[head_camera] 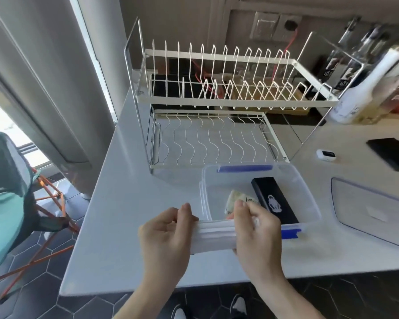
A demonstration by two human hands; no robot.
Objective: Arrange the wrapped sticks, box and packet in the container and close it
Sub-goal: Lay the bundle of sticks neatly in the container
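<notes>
On the table [124, 203], the open container [309, 199] just beyond my hands already holds the box [274, 199] and packet [234, 196]; its lid [373, 215] waits to my right. My left hand [166, 236] and right hand [256, 231] grasp the wrapped sticks [214, 236] by their ends, not yet in.

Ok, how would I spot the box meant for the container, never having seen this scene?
Find the white dish rack on the counter; the clear container sits just in front of it. The box lies inside, on its right side: long and black with a white emblem, unlike the pale packet beside it.
</notes>
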